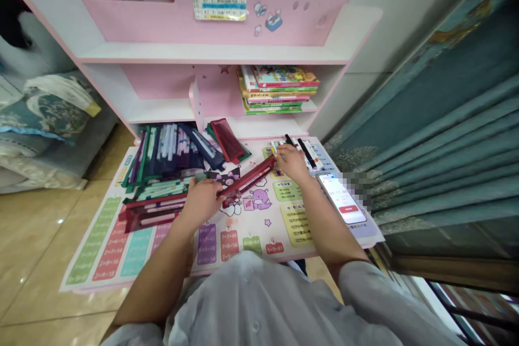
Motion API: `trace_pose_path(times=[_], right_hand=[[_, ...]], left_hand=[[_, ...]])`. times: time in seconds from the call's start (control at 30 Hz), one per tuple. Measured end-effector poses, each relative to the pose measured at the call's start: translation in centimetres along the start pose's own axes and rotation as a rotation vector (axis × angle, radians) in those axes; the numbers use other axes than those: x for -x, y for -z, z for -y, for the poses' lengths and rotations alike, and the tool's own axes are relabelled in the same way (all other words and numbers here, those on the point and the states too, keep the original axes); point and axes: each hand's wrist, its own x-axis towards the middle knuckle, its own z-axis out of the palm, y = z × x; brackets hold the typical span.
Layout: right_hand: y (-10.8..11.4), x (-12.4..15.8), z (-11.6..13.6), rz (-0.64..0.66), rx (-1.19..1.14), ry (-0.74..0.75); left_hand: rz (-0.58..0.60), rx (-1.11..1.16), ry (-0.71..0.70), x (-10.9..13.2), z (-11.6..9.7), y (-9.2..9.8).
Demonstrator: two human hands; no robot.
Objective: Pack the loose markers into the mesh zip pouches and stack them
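A dark red mesh pencil pouch [250, 177] with pens inside is stretched at a slant over the desk. My left hand [203, 200] grips its lower left end. My right hand [291, 162] has its fingers closed on the upper right end. Left of my left hand lie filled mesh pouches, among them a red pouch [152, 213], green pouches [138, 167] and a dark blue pouch [205, 148]. A flat red pouch [227, 140] rests on a green one behind the held pouch. Several loose pens [310, 152] lie just beyond my right hand.
A phone [343, 199] with a lit screen lies at the desk's right side. Stacked books [279, 89] fill part of the pink and white shelf [214, 53] at the back. The printed desk mat [251, 232] covers the desktop. A teal curtain [438, 135] hangs to the right.
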Motion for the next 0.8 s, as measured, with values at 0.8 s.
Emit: trace_pose_path(times=[0.8], right_hand=[[-0.8,2.8,4.6,-0.086,-0.366,0.339]], left_hand=[[-0.323,-0.028,-0.041,2.6,-0.2,-0.1]])
